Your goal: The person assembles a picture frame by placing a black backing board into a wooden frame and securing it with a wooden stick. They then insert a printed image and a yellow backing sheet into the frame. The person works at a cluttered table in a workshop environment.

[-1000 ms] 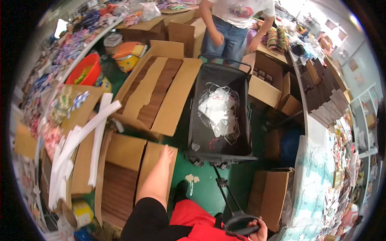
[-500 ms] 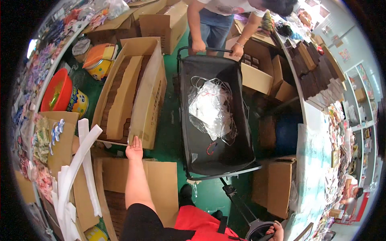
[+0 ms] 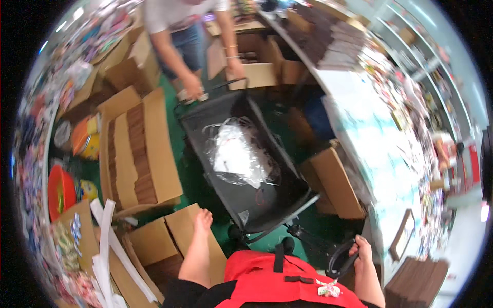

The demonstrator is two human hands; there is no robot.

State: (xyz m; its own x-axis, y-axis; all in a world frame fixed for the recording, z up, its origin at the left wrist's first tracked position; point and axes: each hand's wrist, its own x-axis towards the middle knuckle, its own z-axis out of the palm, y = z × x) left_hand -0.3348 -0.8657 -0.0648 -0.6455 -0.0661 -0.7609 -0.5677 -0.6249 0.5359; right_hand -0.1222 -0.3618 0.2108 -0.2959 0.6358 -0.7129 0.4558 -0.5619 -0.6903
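Observation:
My right hand [image 3: 362, 248] is closed around the black loop handle [image 3: 331, 267] of a wagon. Its shaft leads to the black wagon [image 3: 275, 192], which holds a crumpled clear plastic bag [image 3: 233, 154] with white contents. My left hand [image 3: 203, 218] hangs open with nothing in it, over or beside a flap of the nearer cardboard box [image 3: 192, 226]; whether it touches the flap I cannot tell. Left of the wagon stands a long open carton [image 3: 167, 169] with brown pieces inside. At the wagon's far end, another person's hands [image 3: 191, 87] are at its rim.
Along the right runs a table [image 3: 364, 110] with plastic sheeting and stacked brown pieces. A cardboard box [image 3: 336, 182] stands between it and the wagon. On the left are a red basin [image 3: 61, 192], yellow tubs and white foam strips [image 3: 105, 236]. Several cartons stand behind.
My left hand has come off the long carton's edge. The wagon has turned, its far end now further left in view. My view has swung to the right, and the carton flap now stands open.

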